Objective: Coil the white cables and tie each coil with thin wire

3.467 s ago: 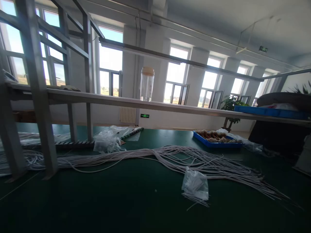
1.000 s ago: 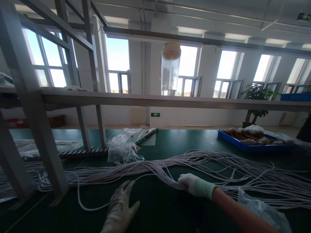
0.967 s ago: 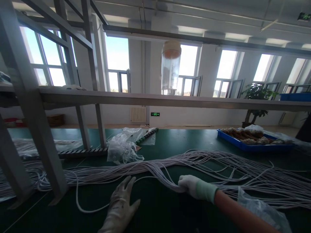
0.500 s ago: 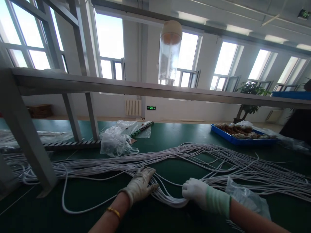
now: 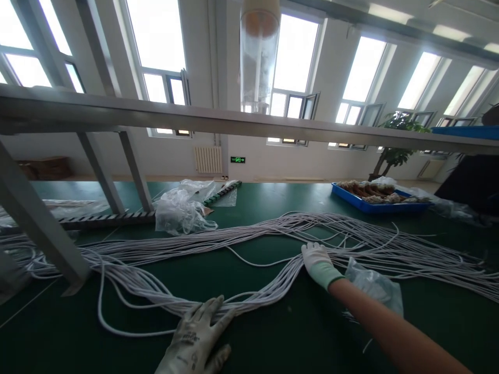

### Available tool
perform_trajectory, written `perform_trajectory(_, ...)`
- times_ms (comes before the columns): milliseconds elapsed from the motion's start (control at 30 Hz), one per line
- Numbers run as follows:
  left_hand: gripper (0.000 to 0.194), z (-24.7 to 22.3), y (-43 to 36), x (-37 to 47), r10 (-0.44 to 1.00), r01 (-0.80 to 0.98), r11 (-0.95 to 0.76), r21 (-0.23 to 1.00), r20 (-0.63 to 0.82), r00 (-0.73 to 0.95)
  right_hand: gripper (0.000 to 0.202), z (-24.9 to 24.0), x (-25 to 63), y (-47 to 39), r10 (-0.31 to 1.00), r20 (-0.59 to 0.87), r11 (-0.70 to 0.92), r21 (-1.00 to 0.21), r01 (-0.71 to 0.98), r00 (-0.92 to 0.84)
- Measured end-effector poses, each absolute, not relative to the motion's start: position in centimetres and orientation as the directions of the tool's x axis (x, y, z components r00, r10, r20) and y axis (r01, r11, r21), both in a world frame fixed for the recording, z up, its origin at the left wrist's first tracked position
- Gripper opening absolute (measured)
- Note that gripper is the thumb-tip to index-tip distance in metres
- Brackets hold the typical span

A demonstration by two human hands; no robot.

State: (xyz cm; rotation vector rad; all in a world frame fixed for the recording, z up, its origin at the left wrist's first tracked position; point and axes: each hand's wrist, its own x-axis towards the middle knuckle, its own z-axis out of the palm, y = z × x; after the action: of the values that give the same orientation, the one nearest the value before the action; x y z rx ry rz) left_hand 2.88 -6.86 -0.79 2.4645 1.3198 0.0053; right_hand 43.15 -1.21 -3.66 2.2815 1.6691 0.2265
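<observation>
Long white cables (image 5: 156,245) run across the green table, and a separate bunch (image 5: 268,292) curves toward me. My left hand (image 5: 198,335), in a pale, soiled work glove, lies over this bunch at the bottom centre, with its fingers and thumb spread. Farther right, my right hand (image 5: 316,259), in a white glove with a green cuff, has its fingers curled over the right end of the same bunch, where it meets the other cables.
A grey metal rail (image 5: 234,120) crosses above the table, with slanted posts at left. Crumpled clear plastic (image 5: 179,210) sits behind the cables. A blue tray (image 5: 378,207) stands back right; a plastic bag (image 5: 374,285) lies near my right forearm.
The near bunch has separated from the rear cables and come toward me. My left hand has moved left and nearer; my right hand has moved farther away. The view has shifted.
</observation>
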Motion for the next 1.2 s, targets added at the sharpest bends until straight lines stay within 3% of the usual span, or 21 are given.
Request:
perform_trajectory(200, 0.047, 0.1, -8.8, 3.5, 0.877, 0.884, -0.393, 0.254, -0.187, 0.443, 0.033, -1.0, 41.2, -1.3, 0.946, -0.046, -0.3, 0.251, 0.92, 0.321)
perform_trajectory(400, 0.069, -1.4, -8.3, 4.2, 0.844, 0.824, -0.469, 0.318, -0.115, 0.524, 0.038, -0.1, 34.3, -8.0, 0.997, -0.067, 0.046, -0.013, 0.999, -0.046)
perform_trajectory(500, 0.071, -1.0, -7.4, 5.0, 0.819, 0.795, -0.485, 0.365, -0.13, 0.559, 0.033, -0.5, 31.6, -11.3, 0.976, -0.103, 0.174, -0.154, 0.973, -0.191)
perform_trajectory(633, 0.045, 0.3, -6.6, 5.7, 0.848, 0.808, -0.446, 0.385, -0.107, 0.519, 0.013, -0.9, 30.7, -13.6, 0.977, -0.12, 0.14, -0.268, 0.953, -0.178)
perform_trajectory(733, 0.028, 1.2, -6.7, 5.7, 0.839, 0.778, -0.462, 0.425, -0.076, 0.539, 0.012, -1.2, 30.9, -14.6, 0.988, -0.096, 0.08, -0.327, 0.942, -0.118)
perform_trajectory(900, 0.038, 1.5, -7.9, 5.0, 0.859, 0.779, -0.444, 0.444, -0.038, 0.511, 0.035, -2.0, 31.1, -15.9, 0.998, -0.005, 0.061, -0.416, 0.907, -0.069)
perform_trajectory(1033, 0.05, 1.1, -8.9, 4.8, 0.89, 0.813, -0.402, 0.421, -0.029, 0.455, 0.035, -2.4, 31.2, -16.2, 0.987, 0.018, 0.151, -0.451, 0.88, -0.161)
perform_trajectory(1200, 0.038, 1.0, -9.4, 5.0, 0.898, 0.834, -0.386, 0.395, -0.044, 0.437, 0.034, -2.5, 31.6, -16.3, 0.978, 0.021, 0.194, -0.458, 0.867, -0.207)
